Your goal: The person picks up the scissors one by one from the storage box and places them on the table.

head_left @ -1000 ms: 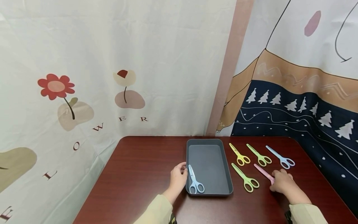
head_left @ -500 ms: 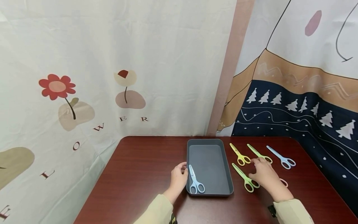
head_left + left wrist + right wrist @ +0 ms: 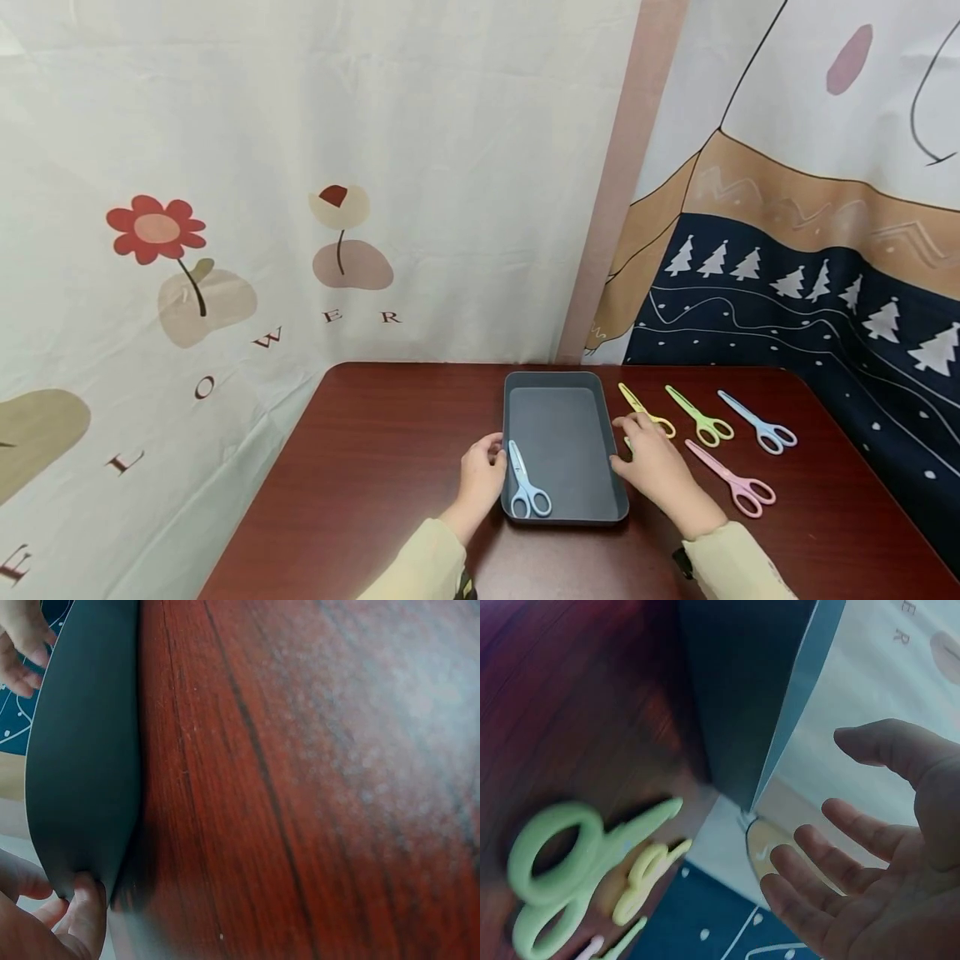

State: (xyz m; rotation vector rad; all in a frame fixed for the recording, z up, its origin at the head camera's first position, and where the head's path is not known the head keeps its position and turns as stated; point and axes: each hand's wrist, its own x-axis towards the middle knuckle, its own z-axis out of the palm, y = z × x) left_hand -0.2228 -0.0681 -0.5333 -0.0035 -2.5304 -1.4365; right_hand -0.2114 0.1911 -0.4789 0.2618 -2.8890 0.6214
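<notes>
On the table, my left hand (image 3: 480, 479) pinches the left wall of a dark grey tray (image 3: 566, 433); the left wrist view shows its fingertips (image 3: 88, 892) at the tray's edge. A pair of light blue scissors (image 3: 529, 493) lies inside the tray, near its front left corner. My right hand (image 3: 660, 471) hovers by the tray's right rim, fingers spread and holding nothing. Beneath it are green scissors (image 3: 592, 866), mostly hidden in the head view but plain in the right wrist view. Pink scissors (image 3: 731, 477) lie right of that hand.
Behind the right hand, a back row holds yellow scissors (image 3: 634, 402), another green pair (image 3: 692, 412) and another blue pair (image 3: 750, 420). The dark red wooden table (image 3: 390, 450) ends at a printed cloth backdrop (image 3: 450, 167).
My right hand has moved left from the pink scissors, across the front green pair, to the tray's right rim. The pink scissors are uncovered and lie on the table. My left hand stays put.
</notes>
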